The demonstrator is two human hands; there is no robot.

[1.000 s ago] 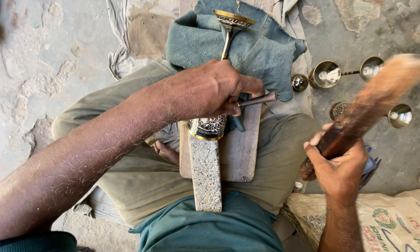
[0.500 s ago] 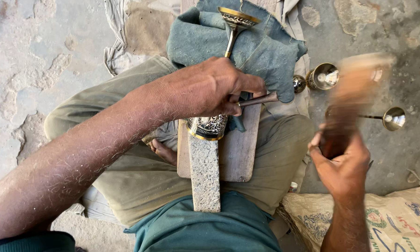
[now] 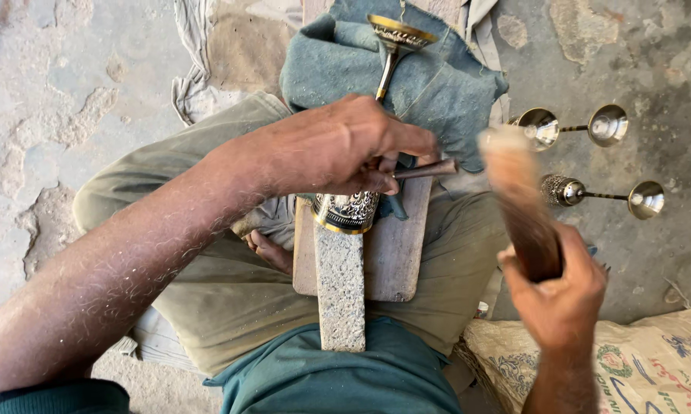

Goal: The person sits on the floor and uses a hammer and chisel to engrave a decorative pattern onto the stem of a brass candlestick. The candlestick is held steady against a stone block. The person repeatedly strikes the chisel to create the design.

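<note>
The left hand's [image 3: 338, 146] fingers stay clamped around a thin metal punch [image 3: 426, 169], its tip against the engraved brass goblet [image 3: 353, 207] lying centre frame on a wooden board [image 3: 395, 253] and stone bar [image 3: 340, 291]. At right, the right hand [image 3: 556, 287] grips a wooden mallet [image 3: 518, 203]; its blurred head has dropped from the upper right a second ago toward the punch, so a strike is in progress. Finished goblets [image 3: 583, 126] lie beyond it on the concrete floor [image 3: 54, 100].

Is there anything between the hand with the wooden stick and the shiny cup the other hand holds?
Nothing visible. The right hand holds the brown wooden mallet in the air beside the engraved brass goblet. Between them lie only the bare wooden board and the thin metal tool in the left hand.
</note>
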